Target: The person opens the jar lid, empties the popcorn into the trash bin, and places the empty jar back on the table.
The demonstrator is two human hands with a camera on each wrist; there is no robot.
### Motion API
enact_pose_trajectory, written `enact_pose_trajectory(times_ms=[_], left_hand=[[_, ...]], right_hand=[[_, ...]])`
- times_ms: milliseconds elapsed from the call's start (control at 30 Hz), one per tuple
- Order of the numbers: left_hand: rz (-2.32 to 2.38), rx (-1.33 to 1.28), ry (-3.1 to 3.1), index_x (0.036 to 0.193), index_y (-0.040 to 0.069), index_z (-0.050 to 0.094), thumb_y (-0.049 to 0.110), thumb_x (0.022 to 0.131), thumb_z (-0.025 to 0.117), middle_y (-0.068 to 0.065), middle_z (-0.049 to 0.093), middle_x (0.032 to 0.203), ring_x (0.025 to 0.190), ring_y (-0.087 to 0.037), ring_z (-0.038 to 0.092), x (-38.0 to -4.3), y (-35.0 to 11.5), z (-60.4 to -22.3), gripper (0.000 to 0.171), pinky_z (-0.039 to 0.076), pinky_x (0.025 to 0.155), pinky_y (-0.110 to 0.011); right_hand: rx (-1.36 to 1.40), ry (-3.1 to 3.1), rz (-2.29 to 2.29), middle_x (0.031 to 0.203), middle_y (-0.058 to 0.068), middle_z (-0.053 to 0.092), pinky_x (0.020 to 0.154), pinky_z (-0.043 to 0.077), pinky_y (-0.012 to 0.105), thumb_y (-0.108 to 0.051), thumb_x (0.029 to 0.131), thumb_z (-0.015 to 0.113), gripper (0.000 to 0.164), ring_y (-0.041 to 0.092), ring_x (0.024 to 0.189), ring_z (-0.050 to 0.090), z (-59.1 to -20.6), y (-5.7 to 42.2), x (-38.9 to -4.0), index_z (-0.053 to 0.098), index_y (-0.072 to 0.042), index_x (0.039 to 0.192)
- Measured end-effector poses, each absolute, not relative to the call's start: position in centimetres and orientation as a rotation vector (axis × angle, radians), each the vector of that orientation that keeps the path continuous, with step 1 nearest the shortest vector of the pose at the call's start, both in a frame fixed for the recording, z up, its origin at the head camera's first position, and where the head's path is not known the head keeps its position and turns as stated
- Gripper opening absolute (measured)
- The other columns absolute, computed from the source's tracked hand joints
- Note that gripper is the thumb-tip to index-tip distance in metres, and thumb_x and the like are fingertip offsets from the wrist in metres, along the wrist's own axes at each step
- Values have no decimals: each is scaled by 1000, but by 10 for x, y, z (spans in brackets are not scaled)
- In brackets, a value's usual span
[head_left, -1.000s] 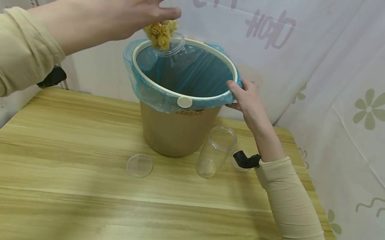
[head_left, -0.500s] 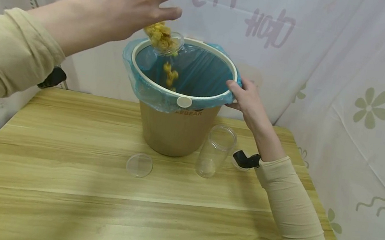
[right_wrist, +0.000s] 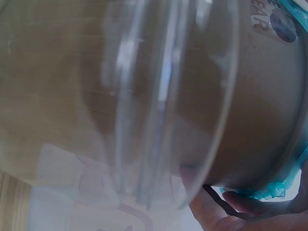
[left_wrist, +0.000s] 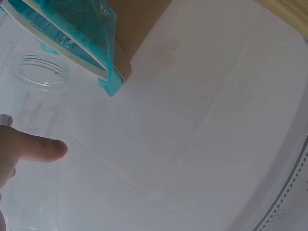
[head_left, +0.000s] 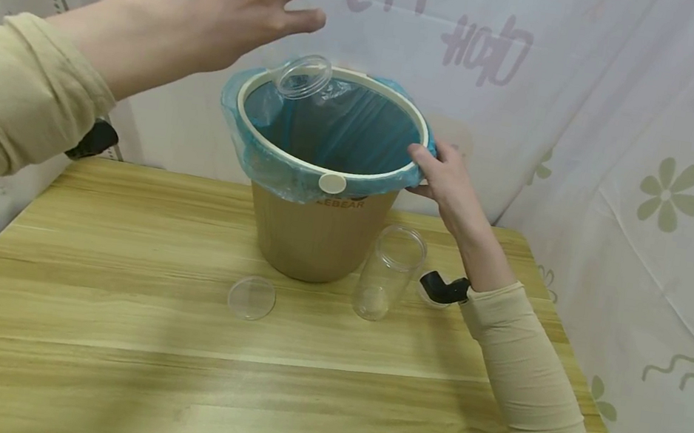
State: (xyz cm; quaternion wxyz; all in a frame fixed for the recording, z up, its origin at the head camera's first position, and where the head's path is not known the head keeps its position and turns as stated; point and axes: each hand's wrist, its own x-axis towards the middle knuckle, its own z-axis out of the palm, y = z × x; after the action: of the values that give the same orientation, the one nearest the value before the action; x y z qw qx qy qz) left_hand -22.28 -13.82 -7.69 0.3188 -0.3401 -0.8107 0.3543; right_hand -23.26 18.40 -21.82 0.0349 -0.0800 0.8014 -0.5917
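Note:
My left hand [head_left: 231, 1] grips a clear plastic jar [left_wrist: 43, 183], tipped mouth-down over the left side of the bin. In the head view only the jar's threaded mouth shows below the hand; in the left wrist view the jar looks bare apart from a tiny crumb near the mouth. The brown bin [head_left: 316, 242] stands upright on the table, lined with a blue plastic bag [head_left: 249, 153] folded over its cream rim. On the bin's right side my right hand [head_left: 450, 179] holds the rim, thumb on top and fingers underneath. The bin's bottom is hidden.
A second clear jar [head_left: 385, 275] stands uncapped against the bin's front right, below my right forearm. One clear round lid [head_left: 251, 298] lies in front of the bin. Another lid [head_left: 434, 301] is partly hidden by the right wrist camera. Printed fabric [head_left: 637, 125] hangs behind the wooden table [head_left: 160, 383].
Yellow popcorn-like pieces that filled the tilted jar a second ago have fallen into the bin, and the jar's mouth now shows bare. Both hands stay almost where they were.

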Motion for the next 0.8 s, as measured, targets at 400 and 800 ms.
enact_pose_trajectory(times_ms=[400, 800], left_hand=[[637, -826, -2256, 145, 11, 45, -10, 94, 49, -31, 47, 133, 131, -47, 41, -216, -157, -80, 55, 31, 118, -66], [154, -605, -2422, 150, 14, 45, 1, 82, 71, -29, 46, 146, 145, -48, 34, -199, -179, -87, 74, 20, 122, -70]], right_hand=[[-260, 2447, -1845, 146, 19, 50, 105, 54, 54, -36, 101, 53, 57, 33, 129, 61, -220, 185, -235, 48, -11, 153], [-240, 2433, -1864, 148, 16, 46, 106, 54, 51, -42, 102, 55, 59, 26, 123, 63, -217, 191, -235, 49, -12, 152]])
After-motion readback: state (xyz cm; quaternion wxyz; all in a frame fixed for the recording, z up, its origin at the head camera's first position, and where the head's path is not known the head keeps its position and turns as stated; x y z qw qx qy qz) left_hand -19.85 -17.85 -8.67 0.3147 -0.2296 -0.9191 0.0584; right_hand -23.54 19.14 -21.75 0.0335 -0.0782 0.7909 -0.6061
